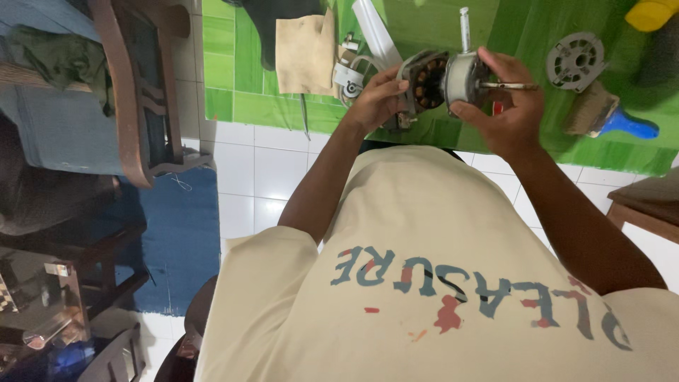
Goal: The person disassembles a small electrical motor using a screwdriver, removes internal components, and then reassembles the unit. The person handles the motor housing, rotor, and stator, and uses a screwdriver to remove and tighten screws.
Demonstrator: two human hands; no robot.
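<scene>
The small electric motor sits up in the air between both hands, copper windings showing at its open end and the shaft poking out past the right thumb. Left hand is closed around the winding end; right hand clamps the grey housing. Below lies the green mat, with a round metal end cover and a blue-handled brush just right of the hands, a brown paper sheet to the left.
</scene>
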